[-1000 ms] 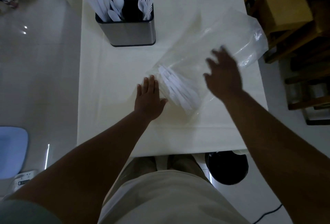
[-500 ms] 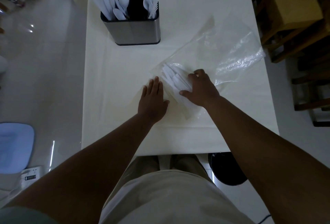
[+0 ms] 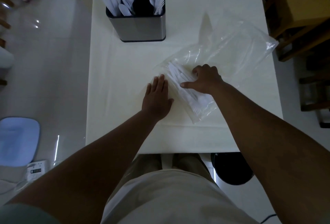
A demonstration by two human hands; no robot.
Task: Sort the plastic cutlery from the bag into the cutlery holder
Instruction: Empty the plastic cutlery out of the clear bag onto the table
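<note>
While the left hand (image 3: 157, 99) presses flat and open on the clear plastic bag (image 3: 232, 52), the right hand (image 3: 205, 79) curls around the white plastic cutlery bundle (image 3: 180, 82) just beside it.

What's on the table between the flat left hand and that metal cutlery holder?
Nothing: in the head view, only bare white table lies between the left hand and the cutlery holder. The bag sits off to the right.

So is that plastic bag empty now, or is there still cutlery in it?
Not empty. A bundle of white cutlery lies inside the clear bag, under the right hand. How many pieces, I cannot tell.
</note>
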